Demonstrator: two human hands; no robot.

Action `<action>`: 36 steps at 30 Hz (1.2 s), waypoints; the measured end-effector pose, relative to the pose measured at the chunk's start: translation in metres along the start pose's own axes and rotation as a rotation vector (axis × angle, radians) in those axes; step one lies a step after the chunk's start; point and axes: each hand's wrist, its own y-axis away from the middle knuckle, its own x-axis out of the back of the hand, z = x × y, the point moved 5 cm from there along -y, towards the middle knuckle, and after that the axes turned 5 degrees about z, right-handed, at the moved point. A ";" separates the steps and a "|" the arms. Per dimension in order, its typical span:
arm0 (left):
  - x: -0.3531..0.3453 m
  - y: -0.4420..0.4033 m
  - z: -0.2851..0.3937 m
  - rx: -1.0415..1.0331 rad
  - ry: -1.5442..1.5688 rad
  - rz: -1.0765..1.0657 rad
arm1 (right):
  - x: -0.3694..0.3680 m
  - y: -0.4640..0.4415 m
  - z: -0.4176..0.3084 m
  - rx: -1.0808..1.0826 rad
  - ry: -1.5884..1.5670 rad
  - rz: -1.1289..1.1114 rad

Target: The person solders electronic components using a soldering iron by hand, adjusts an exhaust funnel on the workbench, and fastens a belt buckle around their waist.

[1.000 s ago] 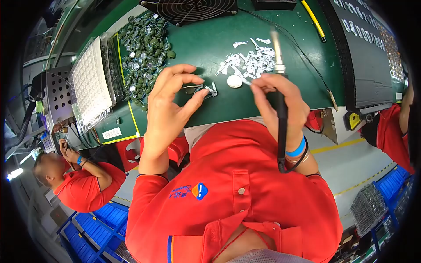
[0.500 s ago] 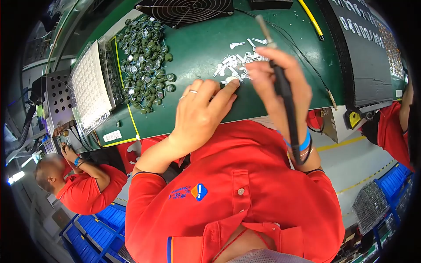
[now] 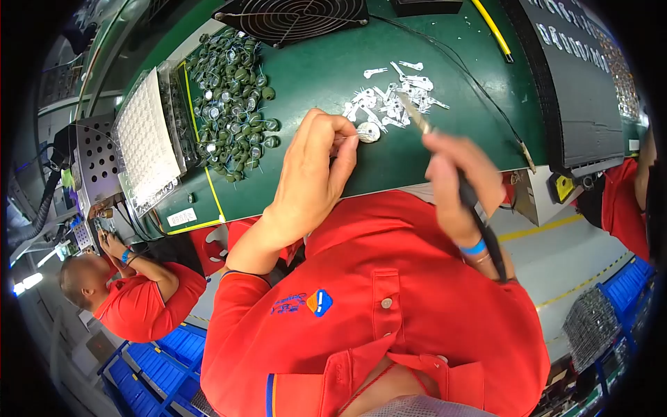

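Observation:
My left hand (image 3: 318,163) is closed in a pinch at the edge of a small round pale disc (image 3: 369,132) on the green bench. Something thin shows between its fingertips and the disc, too small to make out. In my right hand (image 3: 464,177) is a soldering iron (image 3: 472,201), its cable running back along the wrist. The metal tip points up and left, over a loose pile of small white key-shaped parts (image 3: 396,97). From this view I cannot tell whether the tip touches them.
A heap of dark green round parts with thin leads (image 3: 233,104) lies left, beside a white sheet of round cells (image 3: 146,135). A black fan grille (image 3: 299,17) stands at the back. A dark board (image 3: 590,104) is right. A co-worker (image 3: 142,288) sits at left.
My left hand has drawn back left from on top of the disc, which now shows. My right hand has moved lower right, and the iron's tip has dropped toward the white parts.

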 end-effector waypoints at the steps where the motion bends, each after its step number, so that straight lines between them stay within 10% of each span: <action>1: -0.001 0.000 0.000 0.005 0.000 -0.001 | -0.002 0.013 0.000 0.022 -0.004 -0.003; 18: -0.010 -0.003 0.001 -0.109 -0.110 0.024 | -0.011 0.042 0.008 0.282 0.044 -0.020; 36: 0.069 -0.033 -0.049 0.057 -0.642 0.196 | -0.009 0.027 0.002 0.015 -0.051 0.003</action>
